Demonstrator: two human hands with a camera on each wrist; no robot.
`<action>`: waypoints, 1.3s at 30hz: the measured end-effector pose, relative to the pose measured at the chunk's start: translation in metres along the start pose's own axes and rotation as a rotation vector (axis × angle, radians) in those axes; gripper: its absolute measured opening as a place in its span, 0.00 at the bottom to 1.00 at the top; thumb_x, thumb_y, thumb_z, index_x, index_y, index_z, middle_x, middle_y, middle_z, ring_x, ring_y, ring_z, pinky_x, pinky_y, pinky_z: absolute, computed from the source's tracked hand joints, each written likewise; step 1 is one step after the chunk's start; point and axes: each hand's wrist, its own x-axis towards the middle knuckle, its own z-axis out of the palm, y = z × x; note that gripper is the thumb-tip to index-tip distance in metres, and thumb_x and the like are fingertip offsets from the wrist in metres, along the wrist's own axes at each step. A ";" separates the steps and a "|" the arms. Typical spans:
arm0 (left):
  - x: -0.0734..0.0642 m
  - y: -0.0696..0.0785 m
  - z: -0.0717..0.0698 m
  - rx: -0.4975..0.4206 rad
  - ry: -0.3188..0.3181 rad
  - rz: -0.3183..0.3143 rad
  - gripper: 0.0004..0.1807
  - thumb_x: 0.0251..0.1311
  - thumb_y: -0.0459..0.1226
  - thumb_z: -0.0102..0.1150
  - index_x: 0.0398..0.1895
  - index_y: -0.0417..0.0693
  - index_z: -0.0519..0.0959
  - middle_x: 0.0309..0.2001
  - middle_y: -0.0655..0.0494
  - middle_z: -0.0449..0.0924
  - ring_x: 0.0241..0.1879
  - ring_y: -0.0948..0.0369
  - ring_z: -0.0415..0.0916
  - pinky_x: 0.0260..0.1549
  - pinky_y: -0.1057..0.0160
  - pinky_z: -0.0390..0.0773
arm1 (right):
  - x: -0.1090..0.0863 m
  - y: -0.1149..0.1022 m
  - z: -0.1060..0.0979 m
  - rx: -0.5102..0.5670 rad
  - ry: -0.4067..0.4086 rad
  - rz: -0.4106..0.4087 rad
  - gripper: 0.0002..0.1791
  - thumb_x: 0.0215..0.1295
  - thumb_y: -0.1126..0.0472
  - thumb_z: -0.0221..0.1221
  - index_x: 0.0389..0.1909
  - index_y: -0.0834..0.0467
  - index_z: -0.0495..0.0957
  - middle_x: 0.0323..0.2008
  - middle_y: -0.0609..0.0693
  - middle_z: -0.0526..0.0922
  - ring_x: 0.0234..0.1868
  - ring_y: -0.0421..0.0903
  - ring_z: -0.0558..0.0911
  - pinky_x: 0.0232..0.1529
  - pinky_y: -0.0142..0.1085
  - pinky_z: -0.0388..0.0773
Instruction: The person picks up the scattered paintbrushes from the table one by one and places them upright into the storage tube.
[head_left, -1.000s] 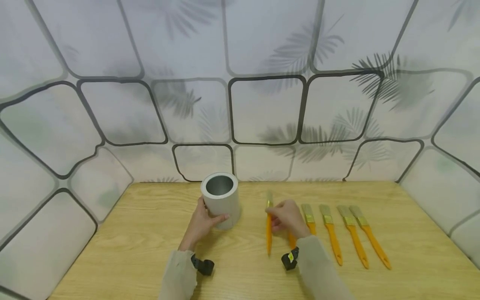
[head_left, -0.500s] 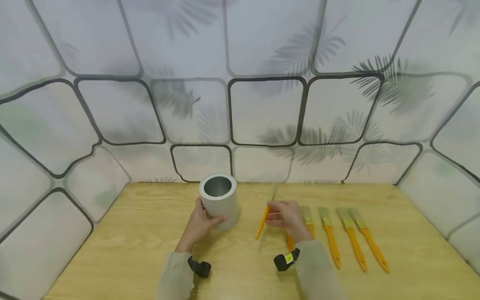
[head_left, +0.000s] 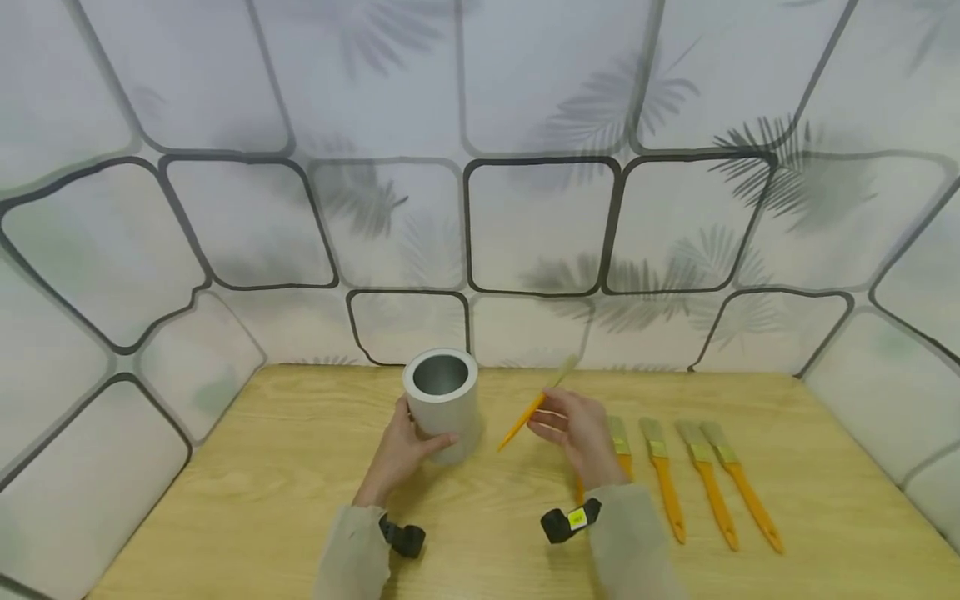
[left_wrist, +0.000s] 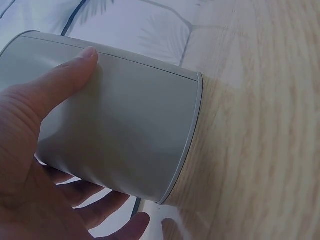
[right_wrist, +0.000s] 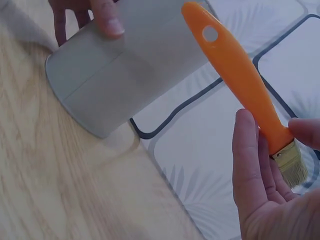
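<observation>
My left hand (head_left: 405,450) grips a light grey cylindrical canister (head_left: 450,417) that stands upright on the table. In the left wrist view the thumb lies along the canister's side (left_wrist: 130,120) and the fingers curl round beneath. Off to its right, my right hand (head_left: 577,429) pinches a paintbrush (head_left: 522,421) near its metal band. The brush is held in the air, tilted, with bristles up to the right and its orange handle end pointing down toward the canister. In the right wrist view the orange handle (right_wrist: 240,75) shows a hanging hole.
Several more orange-handled paintbrushes (head_left: 712,483) lie side by side on the wooden table (head_left: 247,500) at the right. One of them (head_left: 580,490) is mostly hidden by the right hand. A patterned wall (head_left: 536,225) rises behind the table and at both sides.
My right hand has raised the paintbrush and turned it from near vertical to a slant, its handle end swinging left toward the canister. The left hand keeps its grip in place.
</observation>
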 end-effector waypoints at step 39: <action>0.000 -0.001 0.000 0.000 -0.012 -0.049 0.54 0.54 0.33 0.77 0.76 0.31 0.51 0.71 0.30 0.61 0.71 0.36 0.58 0.69 0.34 0.55 | 0.008 -0.013 0.041 0.305 -0.032 -0.146 0.11 0.72 0.69 0.56 0.28 0.58 0.76 0.29 0.52 0.85 0.36 0.52 0.87 0.41 0.47 0.86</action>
